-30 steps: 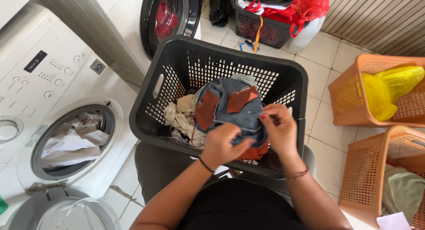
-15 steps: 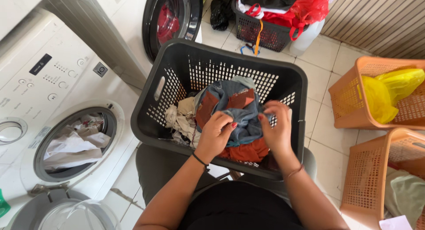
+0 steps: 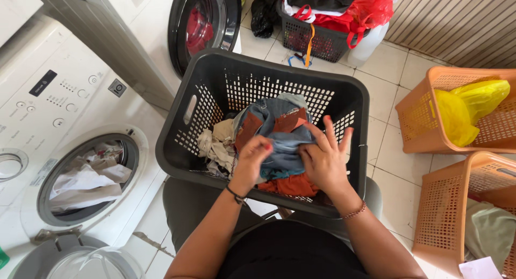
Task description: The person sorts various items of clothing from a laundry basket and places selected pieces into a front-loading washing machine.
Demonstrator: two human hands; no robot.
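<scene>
Room: a tiled laundry floor (image 3: 395, 101) is seen from above, with machines along the left and baskets to the right.
Washing machine (image 3: 64, 117): it is set at the far left, its round door open and pale laundry (image 3: 88, 179) seen inside the drum.
Dark basket (image 3: 215, 80): it is placed in the middle, directly in front of the person, partly filled with clothes.
Beige cloths (image 3: 217, 144): they are heaped in the basket's left part, just beside the left hand.
Left hand (image 3: 251, 159): it is closed, fingers curled into the denim garment's left edge.
Denim garment (image 3: 279, 136): blue with rust-brown patches, it is bunched between the two hands, extending away from them toward the basket's far wall; both hands are equally near.
Right hand (image 3: 325, 158): its lower fingers are pressed on the garment's right side, while the upper fingers are spread.
Orange baskets (image 3: 419, 109): two are stood at the right, one holding a yellow bag (image 3: 467, 104).
</scene>
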